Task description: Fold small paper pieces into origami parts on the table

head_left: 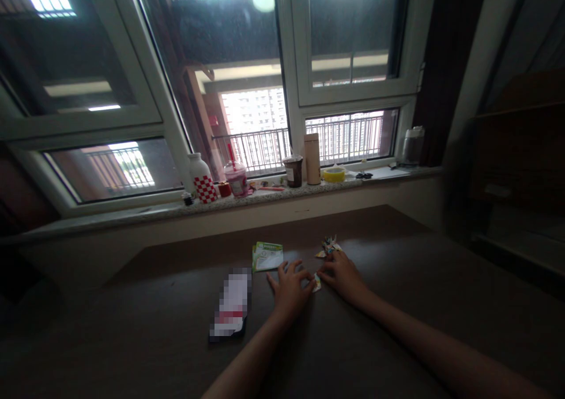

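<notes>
Both my hands rest on a dark brown table (397,305). My left hand (289,286) lies with fingers spread, pressing on a small patterned piece of paper (316,282). My right hand (342,274) pinches the same paper from the right side. Just beyond my right hand lies a small folded, colourful paper figure (329,246). A green and white packet (267,256) lies just beyond my left hand.
A blurred-out phone-like object (230,305) lies left of my hands. The window sill (132,212) holds a red-checked bottle (201,178), a pink cup (237,179), a dark cup (293,170), a tall beige flask (312,158) and a yellow tape roll (334,174). A dark shelf (516,169) stands at right.
</notes>
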{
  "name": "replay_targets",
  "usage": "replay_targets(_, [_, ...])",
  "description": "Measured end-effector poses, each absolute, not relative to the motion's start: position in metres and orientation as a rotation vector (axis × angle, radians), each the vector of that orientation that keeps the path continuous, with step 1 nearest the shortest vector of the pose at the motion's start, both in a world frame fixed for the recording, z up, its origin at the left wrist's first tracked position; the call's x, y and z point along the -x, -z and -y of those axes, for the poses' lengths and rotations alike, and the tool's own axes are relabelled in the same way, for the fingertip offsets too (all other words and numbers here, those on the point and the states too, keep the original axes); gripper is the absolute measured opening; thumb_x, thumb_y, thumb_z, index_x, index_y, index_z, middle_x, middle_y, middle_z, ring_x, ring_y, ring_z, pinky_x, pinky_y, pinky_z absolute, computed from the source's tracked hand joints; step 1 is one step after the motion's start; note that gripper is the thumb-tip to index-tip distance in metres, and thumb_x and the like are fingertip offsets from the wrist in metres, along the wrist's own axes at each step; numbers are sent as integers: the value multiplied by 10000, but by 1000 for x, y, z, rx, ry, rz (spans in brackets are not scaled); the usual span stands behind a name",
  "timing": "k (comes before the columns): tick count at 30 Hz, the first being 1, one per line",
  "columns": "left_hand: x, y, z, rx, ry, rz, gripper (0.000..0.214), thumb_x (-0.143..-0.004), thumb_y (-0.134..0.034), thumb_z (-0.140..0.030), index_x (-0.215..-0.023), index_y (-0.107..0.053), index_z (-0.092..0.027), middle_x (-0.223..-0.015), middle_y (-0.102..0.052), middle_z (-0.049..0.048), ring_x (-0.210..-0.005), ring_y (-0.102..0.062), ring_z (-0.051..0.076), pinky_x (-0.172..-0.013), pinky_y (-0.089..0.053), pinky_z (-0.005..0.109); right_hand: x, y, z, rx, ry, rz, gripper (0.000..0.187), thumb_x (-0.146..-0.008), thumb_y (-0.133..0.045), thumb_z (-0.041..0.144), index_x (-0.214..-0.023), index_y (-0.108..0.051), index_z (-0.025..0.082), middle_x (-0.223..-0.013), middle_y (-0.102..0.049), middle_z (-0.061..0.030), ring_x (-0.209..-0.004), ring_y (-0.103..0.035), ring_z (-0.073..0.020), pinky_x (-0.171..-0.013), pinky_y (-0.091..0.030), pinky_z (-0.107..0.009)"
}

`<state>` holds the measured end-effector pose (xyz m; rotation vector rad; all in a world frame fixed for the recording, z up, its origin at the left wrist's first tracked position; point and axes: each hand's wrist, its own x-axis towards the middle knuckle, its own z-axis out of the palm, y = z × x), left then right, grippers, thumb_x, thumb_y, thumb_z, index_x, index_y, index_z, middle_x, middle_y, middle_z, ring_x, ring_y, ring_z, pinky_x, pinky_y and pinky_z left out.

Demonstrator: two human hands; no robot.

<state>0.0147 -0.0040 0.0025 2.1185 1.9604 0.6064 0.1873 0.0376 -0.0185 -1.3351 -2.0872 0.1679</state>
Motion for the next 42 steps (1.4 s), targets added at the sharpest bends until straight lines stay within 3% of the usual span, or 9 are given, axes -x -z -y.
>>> replay_targets(7, [-13,2,3,-2123,-660,-1930,142,-832,-611,-449,-902,-713,-380,-1413,-515,-59,-1395,-279,319,-1063,-53,767,-187,10,-33,1422,-196,2121,97,-797,-719,344,-840,-773,275,-1037,-627,-87,-1104,-527,-279,-927,-443,-426])
replay_targets(26, [-12,4,2,-2127,-645,-1928,170,-848,-579,-467,-929,-701,-379,-1414,-507,-54,-1401,-267,322,-1059,-54,772,-198,8,-24,1347,-269,2203,306,-735,-739,465,-995,-746,304,-1142,-596,-93,-1166,-508,-295,-975,-428,-453])
replay_targets(33, [-12,4,2,-2107,-675,-1915,148,-838,-600,-450,-908,-708,-377,-1402,-519,-49,-1391,-277,324,-1058,-47,769,-201,19,-24,1278,-290,2154,283,-779,-711,451,-1026,-735,315,-1204,-584,-88,-1192,-496,-295,-1011,-402,-470])
replay_targets(36, [-11,4,2,-2107,-686,-1915,143,-838,-604,-448,-915,-707,-387,-1394,-523,-51,-1383,-289,319,-1058,-50,768,-204,23,-30,1243,-319,2070,241,-807,-694,355,-1027,-748,274,-1154,-614,-95,-1160,-516,-274,-1025,-398,-445])
replay_targets(42, [-11,4,1,-2116,-675,-1924,143,-842,-600,-446,-921,-706,-391,-1381,-531,-52,-1380,-296,313,-1060,-56,765,-208,24,-34,1126,-432,2063,117,-809,-677,264,-846,-788,258,-1096,-637,-87,-1137,-522,-261,-1040,-384,-444])
